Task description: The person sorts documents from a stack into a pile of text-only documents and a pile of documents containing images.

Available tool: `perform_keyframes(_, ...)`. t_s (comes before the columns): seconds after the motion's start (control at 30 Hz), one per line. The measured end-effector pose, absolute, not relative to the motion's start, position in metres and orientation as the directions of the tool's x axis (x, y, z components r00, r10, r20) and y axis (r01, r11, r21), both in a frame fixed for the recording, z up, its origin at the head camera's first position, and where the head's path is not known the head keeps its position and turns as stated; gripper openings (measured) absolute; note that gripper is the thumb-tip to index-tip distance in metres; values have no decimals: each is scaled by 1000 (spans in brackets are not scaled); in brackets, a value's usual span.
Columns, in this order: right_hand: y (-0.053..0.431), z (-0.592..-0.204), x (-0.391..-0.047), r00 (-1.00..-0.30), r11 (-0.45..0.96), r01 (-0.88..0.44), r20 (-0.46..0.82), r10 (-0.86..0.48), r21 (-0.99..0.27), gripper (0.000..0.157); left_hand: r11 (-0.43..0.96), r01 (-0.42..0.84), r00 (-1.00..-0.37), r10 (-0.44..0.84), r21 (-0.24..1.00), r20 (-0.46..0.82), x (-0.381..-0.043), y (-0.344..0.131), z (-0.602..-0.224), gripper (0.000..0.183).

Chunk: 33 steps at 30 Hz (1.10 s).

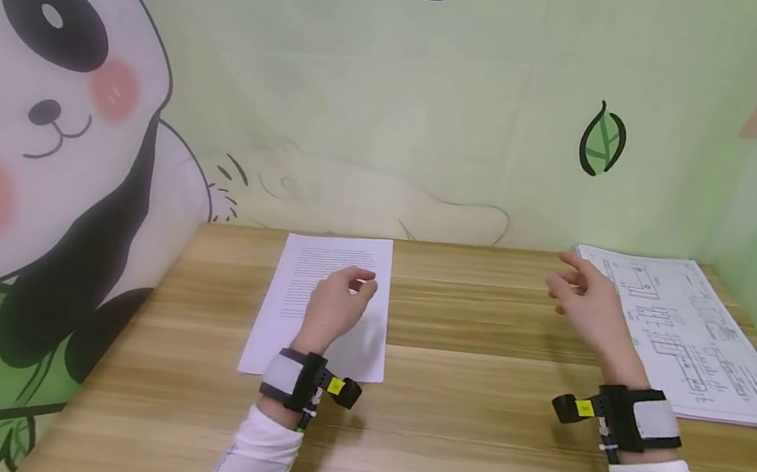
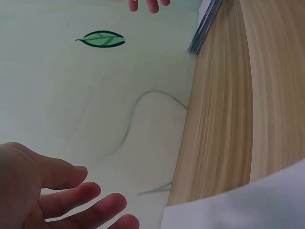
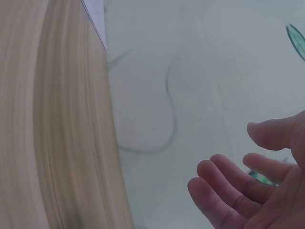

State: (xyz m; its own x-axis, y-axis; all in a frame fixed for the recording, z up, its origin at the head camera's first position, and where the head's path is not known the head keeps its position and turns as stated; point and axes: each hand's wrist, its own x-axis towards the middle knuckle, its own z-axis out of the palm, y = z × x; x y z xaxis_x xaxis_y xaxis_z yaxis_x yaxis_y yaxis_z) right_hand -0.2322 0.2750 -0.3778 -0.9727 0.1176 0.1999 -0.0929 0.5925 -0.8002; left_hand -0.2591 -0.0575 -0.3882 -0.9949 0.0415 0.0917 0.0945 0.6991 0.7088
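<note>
A sheet of paper [image 1: 268, 340] with printed text lies on the left half of the table. Over it hovers my left hand [image 1: 337, 305], its fingers loosely bent and holding nothing. In the left wrist view, the left hand's fingers [image 2: 107, 207] are apart from the paper. On the right lies a thick stack of papers [image 1: 710, 336], its top sheet printed with line drawings. My right hand [image 1: 591, 307] is at that stack's left edge, raised and with nothing in it. The right wrist view shows its fingers [image 3: 238, 186] relaxed and spread a little from the thumb.
The wooden table [image 1: 454, 431] ends at the back against a pale green cloth backdrop [image 1: 366, 94] with leaf drawings. A big printed panda [image 1: 49, 113] covers the left side. Each wrist wears a strapped camera, such as the left wrist camera [image 1: 348, 394].
</note>
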Motion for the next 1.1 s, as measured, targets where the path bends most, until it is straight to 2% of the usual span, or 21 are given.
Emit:
perform_keyframes(0.5, 365, -382, -209, -943, 525, 173, 14, 333, -834, 74, 606, 228, -969, 214, 762, 120, -247, 0, -383, 32)
perform_keyframes(0.67, 391, -390, -201, -907, 447, 275, -76, 413, -851, 76, 637, 267, -959, 248, 724, 136, -242, 14, -386, 30)
perform_keyframes(0.9, 419, -402, -197, -818, 323, 380, -152, 554, -867, 70, 677, 269, -957, 269, 685, 111, -238, 30, -393, 32)
perform_keyframes(1.1, 432, -413, -193, -802, 294, 411, -188, 567, -863, 77, 686, 284, -952, 283, 669, 114, -236, 36, -403, 28)
